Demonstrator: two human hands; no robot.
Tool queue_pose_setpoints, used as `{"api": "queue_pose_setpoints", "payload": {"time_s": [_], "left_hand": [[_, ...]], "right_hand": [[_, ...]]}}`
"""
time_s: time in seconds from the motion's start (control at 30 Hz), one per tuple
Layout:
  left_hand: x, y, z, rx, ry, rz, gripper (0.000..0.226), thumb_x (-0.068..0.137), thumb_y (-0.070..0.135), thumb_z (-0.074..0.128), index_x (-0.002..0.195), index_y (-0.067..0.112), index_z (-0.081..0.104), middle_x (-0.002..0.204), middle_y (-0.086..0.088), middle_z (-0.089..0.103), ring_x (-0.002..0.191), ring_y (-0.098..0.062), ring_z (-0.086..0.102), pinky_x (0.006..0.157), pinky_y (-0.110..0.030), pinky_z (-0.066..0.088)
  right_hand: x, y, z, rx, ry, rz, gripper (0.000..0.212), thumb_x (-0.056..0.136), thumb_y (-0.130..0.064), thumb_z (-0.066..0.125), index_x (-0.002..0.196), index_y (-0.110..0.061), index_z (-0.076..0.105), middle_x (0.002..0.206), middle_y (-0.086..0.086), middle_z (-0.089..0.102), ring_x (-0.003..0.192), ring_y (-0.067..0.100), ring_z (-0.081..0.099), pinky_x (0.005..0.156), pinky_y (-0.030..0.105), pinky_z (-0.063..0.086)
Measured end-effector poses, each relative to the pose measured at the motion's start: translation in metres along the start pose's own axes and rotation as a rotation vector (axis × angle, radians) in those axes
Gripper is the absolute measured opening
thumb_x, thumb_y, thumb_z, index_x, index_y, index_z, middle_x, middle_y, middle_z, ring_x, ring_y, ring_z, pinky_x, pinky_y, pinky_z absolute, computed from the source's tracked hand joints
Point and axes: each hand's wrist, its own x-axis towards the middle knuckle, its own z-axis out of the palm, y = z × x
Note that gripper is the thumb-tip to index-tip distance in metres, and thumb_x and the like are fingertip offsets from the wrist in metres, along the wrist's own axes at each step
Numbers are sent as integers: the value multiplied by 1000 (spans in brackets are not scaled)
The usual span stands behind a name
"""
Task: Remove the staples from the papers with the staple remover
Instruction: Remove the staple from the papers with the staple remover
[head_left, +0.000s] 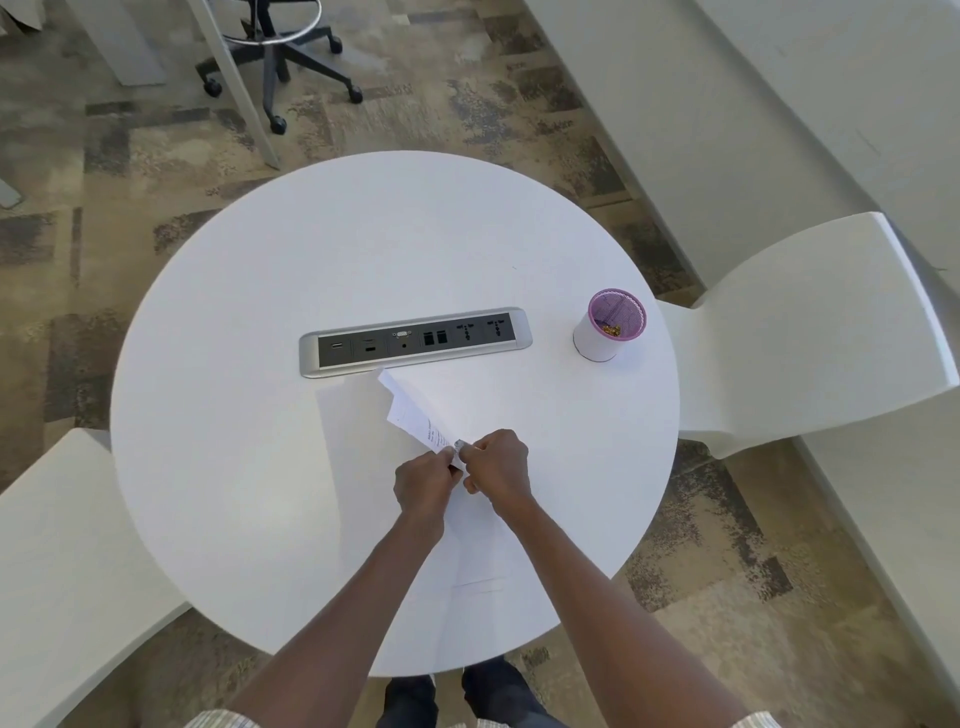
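From the head camera I observed a round white table filling the middle of the frame, seen from above, with both bare forearms reaching up from the bottom edge. The left hand was closed on the near corner of the papers, pinching it between thumb and fingers just below centre frame. The right hand was clenched directly beside it, the two hands touching or nearly so at the paper corner. A small metallic tip showed at the right thumb, which I took to be the staple remover; most of it was hidden in the fist, and I could not tell whether its teeth were engaged on a staple. The papers were lifted at that corner and folded back, their far end pointing toward the upper left and reaching close to a grey socket strip set into the table at centre frame. Printed text was visible on the upturned sheet but was too small to read. A further sheet appeared to lie flat beneath the hands, white on white, its edges faint. A white cup with a purple rim stood at right of centre, well apart from the hands, with small gold-coloured pieces inside. White chairs flanked the table.
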Motion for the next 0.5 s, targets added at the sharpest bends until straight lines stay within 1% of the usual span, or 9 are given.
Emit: {"api": "queue_pose_setpoints", "payload": {"time_s": [0.07, 0.13, 0.2, 0.23, 0.3, 0.37, 0.43, 0.5], "left_hand": [[-1, -2, 1, 40, 13, 13, 38, 85, 24, 68, 50, 14, 59, 57, -3, 67, 64, -20, 65, 62, -28, 47], [-3, -3, 1, 74, 27, 13, 42, 82, 29, 71, 44, 18, 55, 47, 4, 61, 56, -17, 57, 55, -26, 42], [-2, -6, 1, 88, 16, 9, 44, 81, 27, 71, 41, 19, 53, 42, 7, 57, 53, -16, 53, 53, -25, 40], [-1, -7, 0, 98, 8, 13, 44, 81, 26, 70, 42, 19, 53, 42, 6, 57, 52, -15, 53, 52, -25, 40], [3, -12, -2, 126, 3, 35, 41, 85, 26, 68, 48, 15, 54, 48, 2, 60, 54, -15, 54, 53, -25, 39], [4, -18, -3, 138, 3, 58, 38, 88, 25, 65, 53, 12, 57, 59, -4, 64, 60, -18, 56, 56, -26, 40], [5, -22, -4, 145, -2, 68, 38, 90, 23, 63, 53, 12, 59, 62, -7, 67, 63, -19, 59, 60, -27, 43], [7, -23, -4, 173, -9, 78, 45, 90, 23, 63, 46, 16, 57, 55, -1, 66, 61, -19, 59, 62, -29, 43]], "right_hand": [[-3, -2, 4, -39, 5, 1, 29, 85, -18, 60, 63, -1, 53, 54, 15, 60, 37, 20, 56, 47, 25, 48], [-6, -3, 9, -77, 15, -1, 25, 85, -18, 57, 68, -2, 52, 65, 18, 63, 49, 25, 62, 46, 24, 47], [-8, -1, 15, -98, 21, 6, 24, 87, -19, 55, 67, -8, 47, 68, 13, 59, 65, 33, 68, 52, 29, 48], [-7, 0, 17, -96, 21, 25, 25, 88, -20, 55, 68, -7, 47, 69, 13, 59, 68, 34, 69, 55, 33, 52], [-3, 3, 20, -19, 11, 110, 26, 90, -18, 57, 73, 3, 56, 71, 19, 65, 61, 32, 66, 62, 39, 58], [0, 5, 18, 98, -10, 208, 26, 89, -12, 59, 85, 13, 65, 70, 22, 67, 50, 28, 60, 60, 37, 58], [2, 7, 17, 94, -22, 208, 24, 90, -12, 61, 84, 11, 65, 70, 22, 67, 47, 27, 59, 56, 35, 56], [1, 9, 18, -6, -31, 132, 26, 91, -16, 59, 76, 5, 60, 72, 22, 67, 51, 28, 59, 56, 36, 55]]}}
